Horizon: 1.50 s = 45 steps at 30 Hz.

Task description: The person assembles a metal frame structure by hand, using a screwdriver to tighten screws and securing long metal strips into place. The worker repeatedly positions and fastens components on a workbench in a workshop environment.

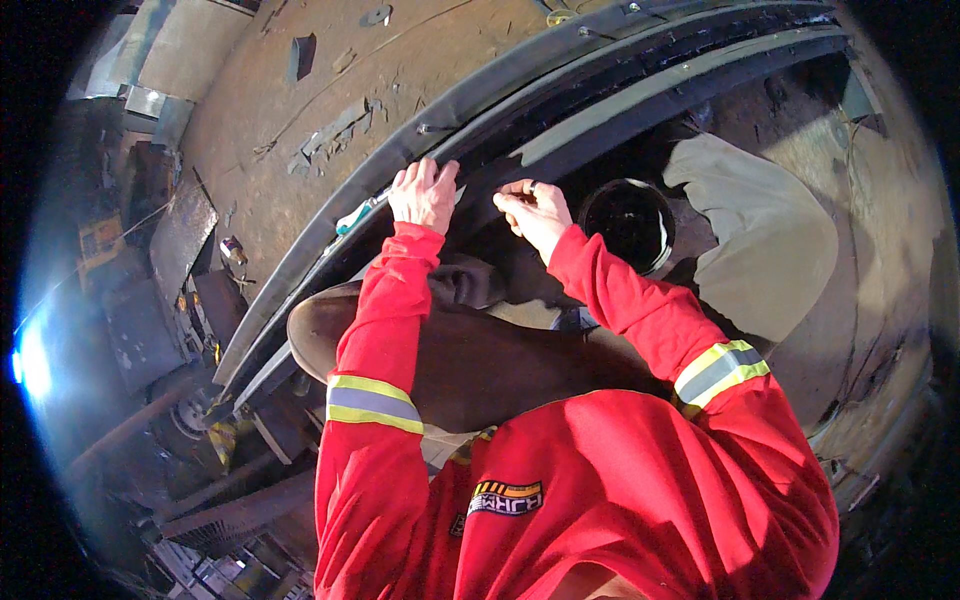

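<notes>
My left hand (pixel 424 196) rests over the long dark curved rail (pixel 530 98), its fingers curled down. A slim tool with a teal-and-white handle (pixel 355 217) runs into the hand's left side, and the fingers appear closed on it. A small pale piece (pixel 459 194) shows at the hand's right edge; I cannot tell whether it belongs to the tool. My right hand (pixel 536 214), with a dark ring on one finger, hovers just right of the left in a pinch. Whatever sits between its fingertips is too small to make out.
A round black bucket-like container (pixel 628 226) stands right of my right hand, beside a grey-beige cloth or sheet (pixel 765 235). Flat scraps (pixel 335 137) lie on the brown floor beyond the rail. Metal parts crowd the left, near a bright light (pixel 30 365).
</notes>
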Available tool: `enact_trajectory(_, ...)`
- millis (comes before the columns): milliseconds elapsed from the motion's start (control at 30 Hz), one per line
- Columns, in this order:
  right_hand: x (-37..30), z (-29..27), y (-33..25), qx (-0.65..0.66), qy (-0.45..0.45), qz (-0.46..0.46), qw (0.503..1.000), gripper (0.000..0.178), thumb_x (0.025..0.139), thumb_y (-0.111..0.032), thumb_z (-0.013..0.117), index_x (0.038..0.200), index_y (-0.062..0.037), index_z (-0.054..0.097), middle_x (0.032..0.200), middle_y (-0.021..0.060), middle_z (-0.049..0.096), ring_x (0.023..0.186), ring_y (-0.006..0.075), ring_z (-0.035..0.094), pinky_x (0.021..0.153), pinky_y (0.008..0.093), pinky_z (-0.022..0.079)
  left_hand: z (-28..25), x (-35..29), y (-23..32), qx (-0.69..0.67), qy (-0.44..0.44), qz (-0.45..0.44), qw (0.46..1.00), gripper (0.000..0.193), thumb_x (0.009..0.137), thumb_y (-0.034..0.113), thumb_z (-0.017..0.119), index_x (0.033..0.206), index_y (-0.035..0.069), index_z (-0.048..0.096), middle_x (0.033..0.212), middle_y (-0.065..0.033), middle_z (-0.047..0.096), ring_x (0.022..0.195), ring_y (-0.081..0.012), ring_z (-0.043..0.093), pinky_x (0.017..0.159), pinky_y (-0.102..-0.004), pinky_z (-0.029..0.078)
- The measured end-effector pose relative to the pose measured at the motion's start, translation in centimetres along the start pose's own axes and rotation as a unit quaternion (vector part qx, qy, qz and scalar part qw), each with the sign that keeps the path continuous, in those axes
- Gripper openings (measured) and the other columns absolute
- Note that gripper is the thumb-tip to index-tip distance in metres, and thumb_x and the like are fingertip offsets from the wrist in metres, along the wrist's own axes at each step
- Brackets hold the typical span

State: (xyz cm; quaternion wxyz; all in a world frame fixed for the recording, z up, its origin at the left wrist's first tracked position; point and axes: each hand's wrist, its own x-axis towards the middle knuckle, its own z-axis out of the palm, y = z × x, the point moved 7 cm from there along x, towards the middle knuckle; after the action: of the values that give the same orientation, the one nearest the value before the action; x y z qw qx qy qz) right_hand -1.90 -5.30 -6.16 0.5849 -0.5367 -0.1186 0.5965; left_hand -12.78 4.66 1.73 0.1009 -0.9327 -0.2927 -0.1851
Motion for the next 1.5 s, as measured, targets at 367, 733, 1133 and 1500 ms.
enact_trajectory(367,0.5,-1.0,-0.4,-0.018,0.02,-0.011,1.0,0.012,0.078,-0.008,0.069,0.088,-0.0021,0.064,0.073,0.0002,0.061,0.058,0.006,0.054,0.052,0.0216,0.043,-1.2,0.3,-0.4,-0.089,-0.006,-0.015,0.996,0.01,0.076,0.011,0.065,0.086,0.011,0.064,0.069,-0.0057,0.06,0.062,-0.0238,0.061,0.056,-0.0344,0.048)
enact_trajectory(733,0.4,0.0,-1.0,-0.082,-0.011,-0.031,0.996,0.015,0.08,-0.007,0.07,0.094,-0.0034,0.067,0.081,0.0007,0.065,0.066,0.006,0.056,0.06,0.0217,0.046,2.2,-5.0,-4.4,-0.569,-0.165,-0.392,0.704,0.028,0.082,-0.016,0.044,0.106,-0.002,0.042,0.097,-0.017,0.054,0.083,-0.0276,0.066,0.069,-0.0353,0.058)
enact_trajectory(1133,0.4,-0.4,-1.1,-0.115,0.014,-0.05,0.992,0.014,0.076,-0.008,0.069,0.088,-0.0015,0.066,0.076,0.0014,0.064,0.061,0.0069,0.055,0.058,0.0223,0.045,-0.8,-0.1,-1.3,-0.223,-0.059,-0.13,0.964,0.011,0.077,0.004,0.065,0.088,0.005,0.063,0.079,-0.0105,0.065,0.077,-0.0238,0.067,0.065,-0.0323,0.052)
enact_trajectory(1500,1.3,-1.2,-0.3,-0.128,0.011,-0.062,0.99,0.013,0.076,-0.008,0.072,0.084,-0.0008,0.065,0.073,0.0027,0.064,0.061,0.0078,0.056,0.058,0.0237,0.046,1.5,0.4,0.5,0.046,-0.115,0.074,0.99,0.025,0.075,0.01,0.057,0.099,0.013,0.065,0.082,-0.005,0.056,0.078,-0.0228,0.062,0.061,-0.0362,0.051)
